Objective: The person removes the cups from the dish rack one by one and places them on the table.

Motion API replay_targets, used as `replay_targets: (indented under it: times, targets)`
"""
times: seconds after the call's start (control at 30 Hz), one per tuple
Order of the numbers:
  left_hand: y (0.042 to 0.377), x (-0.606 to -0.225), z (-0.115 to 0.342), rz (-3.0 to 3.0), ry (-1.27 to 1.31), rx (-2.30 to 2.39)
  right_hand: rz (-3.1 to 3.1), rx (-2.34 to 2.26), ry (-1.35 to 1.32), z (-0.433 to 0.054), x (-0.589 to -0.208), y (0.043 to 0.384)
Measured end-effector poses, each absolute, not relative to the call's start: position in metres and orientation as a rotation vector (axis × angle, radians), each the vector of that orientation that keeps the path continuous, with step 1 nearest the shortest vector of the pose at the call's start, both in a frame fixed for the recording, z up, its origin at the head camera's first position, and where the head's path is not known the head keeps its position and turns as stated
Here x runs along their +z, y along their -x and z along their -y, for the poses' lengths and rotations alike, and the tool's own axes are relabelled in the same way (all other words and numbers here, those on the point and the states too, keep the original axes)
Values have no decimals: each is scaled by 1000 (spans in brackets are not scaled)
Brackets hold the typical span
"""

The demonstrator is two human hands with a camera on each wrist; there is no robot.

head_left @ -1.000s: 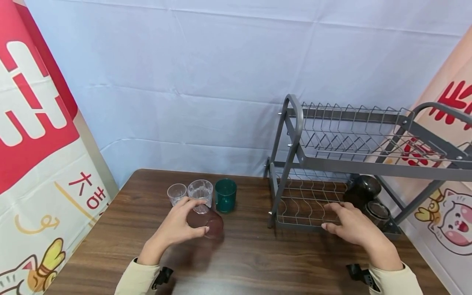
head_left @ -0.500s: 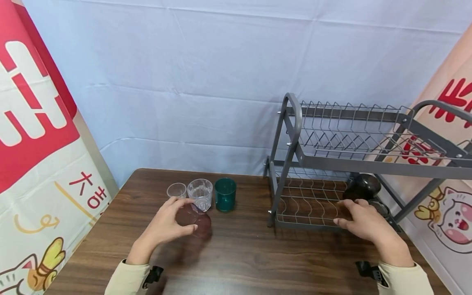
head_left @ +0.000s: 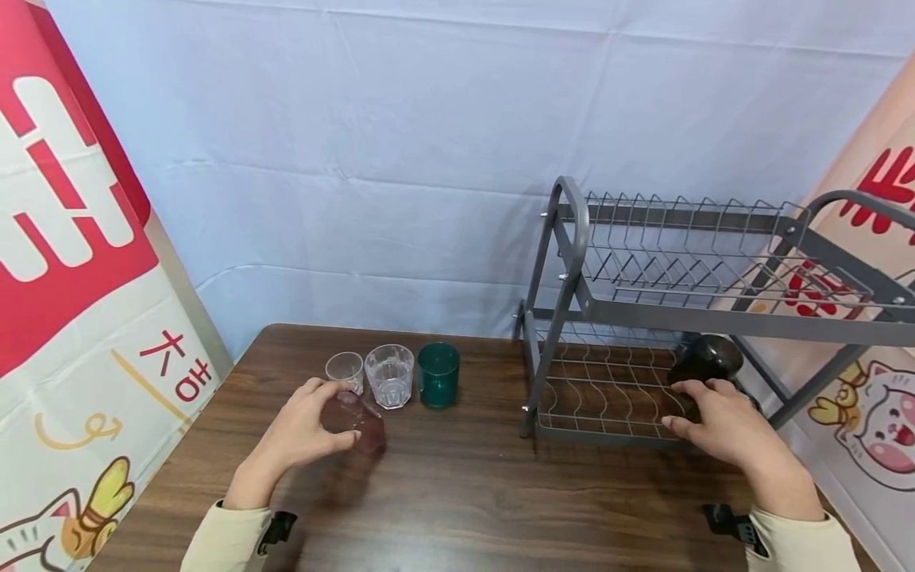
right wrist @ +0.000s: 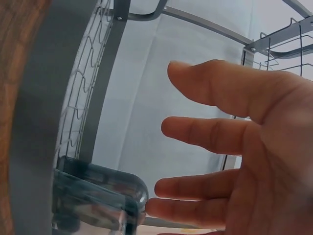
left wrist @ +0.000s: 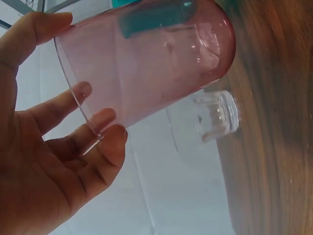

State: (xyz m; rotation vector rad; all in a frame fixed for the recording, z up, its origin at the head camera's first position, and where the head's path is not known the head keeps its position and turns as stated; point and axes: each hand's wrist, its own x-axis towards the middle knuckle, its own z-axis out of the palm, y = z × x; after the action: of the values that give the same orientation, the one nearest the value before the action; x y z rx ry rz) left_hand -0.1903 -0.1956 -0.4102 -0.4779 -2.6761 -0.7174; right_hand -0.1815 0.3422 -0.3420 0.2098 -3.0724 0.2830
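My left hand [head_left: 303,425] grips a clear pinkish-red glass [left wrist: 151,63] at its rim, thumb on one side and fingers on the other. It is close over the table, in front of a small clear glass [head_left: 345,368]. A larger clear glass [head_left: 389,375] and a green glass [head_left: 438,373] stand in a row beside that one. My right hand [head_left: 729,421] reaches to the front of the rack's lower tier with its fingers loosely extended, holding nothing. In the right wrist view the fingertips come right up to a dark glass [right wrist: 98,196], which my hand partly hides in the head view.
A two-tier grey metal dish rack [head_left: 708,314] stands at the right on the wooden table [head_left: 457,500]. Another dark, rounded glass [head_left: 704,357] lies at the right end of its lower tier. A pale cloth [head_left: 372,175] hangs behind the table, printed banners at both sides.
My left hand has moved left with the pinkish-red glass, away from the larger clear glass. My right hand has shifted right along the rack, over the nearer dark glass.
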Motion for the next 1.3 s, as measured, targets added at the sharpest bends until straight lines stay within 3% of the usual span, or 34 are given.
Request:
replay_targets:
  times: [1.3]
  targets:
    - [206,-418,227,2723,289,-737,3073,323,39,-383,-356,198]
